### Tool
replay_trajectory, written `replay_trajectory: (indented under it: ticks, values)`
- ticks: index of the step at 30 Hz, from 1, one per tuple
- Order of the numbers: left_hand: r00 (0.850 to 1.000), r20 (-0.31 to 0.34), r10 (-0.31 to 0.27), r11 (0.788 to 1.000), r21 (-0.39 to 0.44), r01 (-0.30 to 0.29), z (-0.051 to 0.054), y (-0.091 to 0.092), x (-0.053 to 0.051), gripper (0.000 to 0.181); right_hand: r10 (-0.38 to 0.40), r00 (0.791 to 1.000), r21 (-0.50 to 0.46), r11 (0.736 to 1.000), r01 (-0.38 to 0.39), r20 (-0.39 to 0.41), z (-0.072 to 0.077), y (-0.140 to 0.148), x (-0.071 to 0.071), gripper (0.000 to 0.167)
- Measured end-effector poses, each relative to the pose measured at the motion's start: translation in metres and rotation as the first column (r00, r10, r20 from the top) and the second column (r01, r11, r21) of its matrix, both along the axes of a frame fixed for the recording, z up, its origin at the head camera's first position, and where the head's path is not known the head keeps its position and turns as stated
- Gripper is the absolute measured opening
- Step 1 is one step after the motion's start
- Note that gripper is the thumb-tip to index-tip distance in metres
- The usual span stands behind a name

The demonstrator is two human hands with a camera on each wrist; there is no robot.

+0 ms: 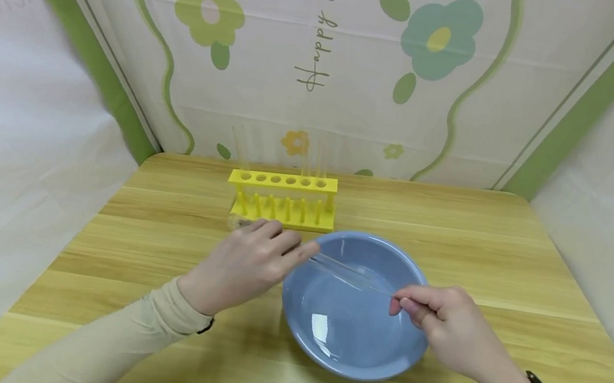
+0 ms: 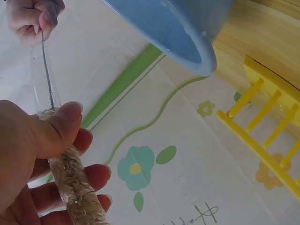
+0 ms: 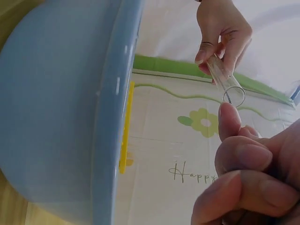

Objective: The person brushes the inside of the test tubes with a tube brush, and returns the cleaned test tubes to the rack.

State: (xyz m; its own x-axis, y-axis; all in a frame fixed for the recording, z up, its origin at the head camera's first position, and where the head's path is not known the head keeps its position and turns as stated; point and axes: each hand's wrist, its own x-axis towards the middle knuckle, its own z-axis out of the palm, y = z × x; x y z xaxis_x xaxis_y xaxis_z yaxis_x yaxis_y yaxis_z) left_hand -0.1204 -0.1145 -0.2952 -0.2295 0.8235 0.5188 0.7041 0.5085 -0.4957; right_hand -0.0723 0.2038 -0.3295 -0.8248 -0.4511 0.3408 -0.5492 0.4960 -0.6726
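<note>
Over the blue basin (image 1: 345, 336), my left hand (image 1: 248, 265) grips a clear glass test tube (image 1: 338, 269), held slantwise with its mouth toward the right hand. Inside the tube sits a test tube brush (image 2: 75, 185); its pale bristles lie at the stretch under the left fingers in the left wrist view. The brush's thin twisted wire handle (image 2: 47, 75) runs along the tube and out of the mouth. My right hand (image 1: 453, 326) pinches the end of that wire between thumb and index finger. In the right wrist view the tube's round mouth (image 3: 234, 96) faces the camera.
Behind the basin stands a yellow test tube rack (image 1: 284, 183) with three clear tubes upright in it, one at the left end and two at the right. The wooden table (image 1: 511, 262) meets a flower-printed cloth (image 1: 343, 111) at the back.
</note>
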Motion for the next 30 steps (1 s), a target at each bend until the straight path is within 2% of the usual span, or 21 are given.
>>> replay_trajectory:
  ticks: [7, 11, 16, 23, 30]
  values:
    - [1.000, -0.017, 0.007, 1.000, 0.005, -0.007, 0.002, -0.005, -0.002, 0.030, 0.017, 0.997, -0.032, 0.999, -0.015, 0.071, 0.001, 0.003, 0.000, 0.028]
    - [1.000, -0.005, 0.014, 1.000, 0.003, -0.014, 0.004, -0.008, -0.003, 0.024, 0.035, 0.994, -0.057, 0.998, -0.029, 0.106, 0.001, 0.004, 0.000, 0.028]
    - [1.000, 0.013, 0.015, 1.000, 0.015, -0.016, 0.004, -0.012, -0.004, 0.027, 0.068, 0.990, -0.081, 0.995, -0.059, 0.123, -0.001, 0.008, -0.001, 0.028]
    - [1.000, -0.008, 0.008, 0.999, 0.040, -0.007, 0.004, -0.015, -0.006, 0.032, 0.094, 0.984, -0.091, 0.993, -0.080, 0.153, -0.004, 0.012, -0.003, 0.030]
    - [1.000, 0.007, 0.008, 1.000, 0.030, -0.008, 0.003, -0.019, -0.008, 0.026, 0.115, 0.972, -0.100, 0.990, -0.097, 0.203, -0.006, 0.018, -0.005, 0.028]
